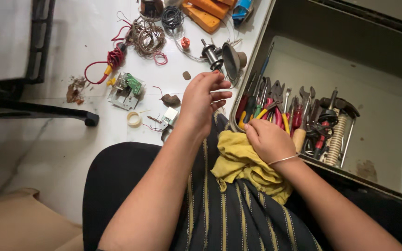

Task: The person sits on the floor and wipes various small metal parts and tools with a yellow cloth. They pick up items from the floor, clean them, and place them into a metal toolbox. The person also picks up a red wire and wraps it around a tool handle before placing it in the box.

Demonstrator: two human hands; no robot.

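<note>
1. Near the middle of the frame, I am seeing the left hand (204, 103) hovering above the white floor (70, 139), its fingers loosely curled; the grip is released, and I cannot tell whether anything small is pinched at the fingertips.
2. Right of centre, the right hand (268, 139) is resting at the near edge of the grey metal toolbox (378, 56), its fingers tucked under and touching the tool handles; I cannot tell whether that grip is grasping one.
3. Just below that hand, a yellow cloth (243, 165) is lying crumpled on the lap, touching the wrist.
4. Inside the toolbox, pliers and spanners (280, 100) are crowding the near left corner, with a coiled spring-like tool (337, 139) lying beside them.
5. Toward the upper left of the frame, a red wire (110, 62), a tangle of brown wire (147, 38) and a small circuit assembly (125, 88) are lying on the floor.
6. At top centre, an orange meter (205, 14) is lying near a black wire coil (171, 16).
</note>
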